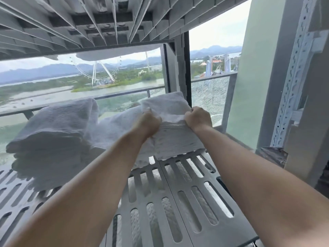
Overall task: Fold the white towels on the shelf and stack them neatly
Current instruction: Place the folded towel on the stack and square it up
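Note:
A white towel [175,138] lies on the grey slotted shelf [178,184], towards its right rear. My left hand [148,123] and my right hand [198,117] both grip a raised fold of this towel near its middle, fingers closed on the cloth. The towel's far part [165,102] stands up behind my hands. A tall stack of folded white towels [51,134] sits on the left side of the shelf. Between the stack and my hands lies another loose white towel [117,125].
Another slotted shelf [106,20] hangs close overhead. A dark upright post [179,68] stands at the shelf's back right. A perforated metal upright [292,77] and a pale wall are at right. Behind is a balcony railing [124,94] with glass.

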A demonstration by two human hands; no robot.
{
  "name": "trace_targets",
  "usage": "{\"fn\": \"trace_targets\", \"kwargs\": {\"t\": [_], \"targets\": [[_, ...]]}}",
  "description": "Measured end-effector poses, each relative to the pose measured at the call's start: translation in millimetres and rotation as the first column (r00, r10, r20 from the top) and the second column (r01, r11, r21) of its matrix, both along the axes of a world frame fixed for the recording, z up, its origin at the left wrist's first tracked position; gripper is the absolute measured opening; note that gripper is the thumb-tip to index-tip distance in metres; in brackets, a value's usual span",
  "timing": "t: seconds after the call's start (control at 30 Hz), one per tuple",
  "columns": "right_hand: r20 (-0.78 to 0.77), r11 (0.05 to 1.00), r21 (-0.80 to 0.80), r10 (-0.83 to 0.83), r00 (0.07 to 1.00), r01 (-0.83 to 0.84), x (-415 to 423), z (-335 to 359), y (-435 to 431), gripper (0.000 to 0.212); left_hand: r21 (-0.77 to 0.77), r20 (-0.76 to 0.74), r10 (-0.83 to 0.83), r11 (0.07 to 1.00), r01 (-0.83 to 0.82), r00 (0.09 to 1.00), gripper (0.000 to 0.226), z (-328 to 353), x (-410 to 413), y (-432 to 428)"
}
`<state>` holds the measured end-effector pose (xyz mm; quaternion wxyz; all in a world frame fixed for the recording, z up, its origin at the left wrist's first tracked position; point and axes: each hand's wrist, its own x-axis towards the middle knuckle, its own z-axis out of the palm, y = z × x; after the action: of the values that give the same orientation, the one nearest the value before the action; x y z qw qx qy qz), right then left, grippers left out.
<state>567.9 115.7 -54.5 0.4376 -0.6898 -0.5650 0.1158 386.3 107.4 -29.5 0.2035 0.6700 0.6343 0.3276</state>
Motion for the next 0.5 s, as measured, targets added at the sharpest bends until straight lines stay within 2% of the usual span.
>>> {"fn": "trace_targets", "kwargs": {"t": [0.07, 0.13, 0.23, 0.3, 0.4, 0.5], "targets": [[0.001, 0.999, 0.041, -0.016, 1.000, 0.016, 2, 2, 3, 0.024, 0.018, -0.089, -0.006, 1.000, 0.008, 0.996, 0.066, 0, 2, 2], [0.026, 0.988, 0.153, -0.014, 1.000, 0.010, 1, 6, 5, 0.026, 0.032, -0.142, -0.024, 0.999, 0.029, 0.990, 0.064, 0, 3, 3], [0.091, 0.940, 0.340, 0.001, 0.996, -0.032, 2, 8, 6, 0.029, 0.031, -0.187, -0.028, 0.999, 0.034, 0.982, 0.062, 0, 3, 1], [0.121, 0.915, 0.401, 0.000, 0.993, -0.049, 3, 3, 8, 0.028, 0.019, -0.195, -0.023, 0.999, 0.027, 0.981, 0.062, 0, 5, -4], [0.071, 0.943, 0.333, -0.023, 0.997, -0.002, 7, -12, 13, 0.029, -0.001, -0.254, -0.053, 0.998, 0.055, 0.966, 0.066, -1, 8, -13], [-0.015, 0.974, 0.225, -0.032, 0.999, 0.035, 12, -15, 17, 0.026, -0.013, -0.338, -0.102, 0.995, 0.104, 0.936, 0.083, 0, 10, -25]]}}
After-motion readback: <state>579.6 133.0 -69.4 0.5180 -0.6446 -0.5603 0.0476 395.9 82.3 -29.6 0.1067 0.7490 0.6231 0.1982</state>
